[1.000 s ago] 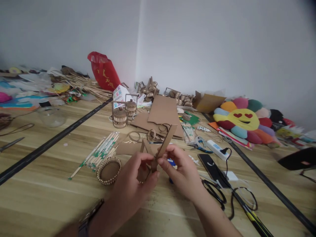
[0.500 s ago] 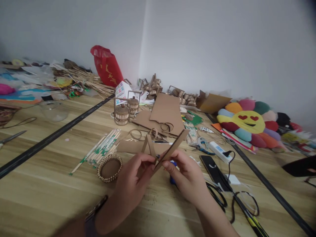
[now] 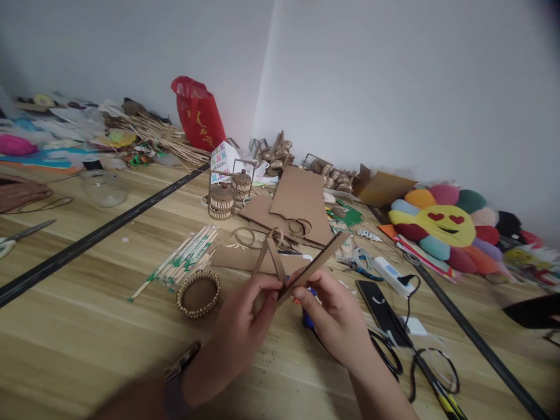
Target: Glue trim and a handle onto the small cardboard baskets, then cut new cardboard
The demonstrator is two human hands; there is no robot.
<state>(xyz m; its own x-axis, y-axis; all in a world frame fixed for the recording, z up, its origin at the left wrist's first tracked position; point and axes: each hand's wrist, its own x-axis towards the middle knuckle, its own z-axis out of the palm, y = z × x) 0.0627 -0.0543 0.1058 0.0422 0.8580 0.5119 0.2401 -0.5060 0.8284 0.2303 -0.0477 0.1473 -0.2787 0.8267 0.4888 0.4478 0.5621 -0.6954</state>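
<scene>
Both hands pinch a brown cardboard strip (image 3: 318, 263) in front of me, which slants up to the right. My left hand (image 3: 245, 315) is closed near its lower end, where a thinner bent strip (image 3: 275, 261) also rises in a narrow peak from the fingers. Whether the two pieces are joined is hidden by the fingertips. My right hand (image 3: 335, 309) grips the slanted strip between thumb and fingers a little further up. Left of my hands stands a round basket (image 3: 199, 294) with a cardboard base and a beaded-looking stick wall. Behind my right hand a blue object (image 3: 307, 318) is mostly covered.
Bundles of short sticks (image 3: 190, 256) lie beyond the basket. Cardboard sheets (image 3: 300, 195) and small lidded baskets (image 3: 221, 201) stand further back. To the right are a phone (image 3: 380, 309), a power strip (image 3: 394, 274) and a flower cushion (image 3: 446, 224). Scissors (image 3: 26, 234) rest at left.
The view has shifted slightly, so most of the scene sits a little further right. Both hands still hold the strips, with the fingers pinched almost the same way.
</scene>
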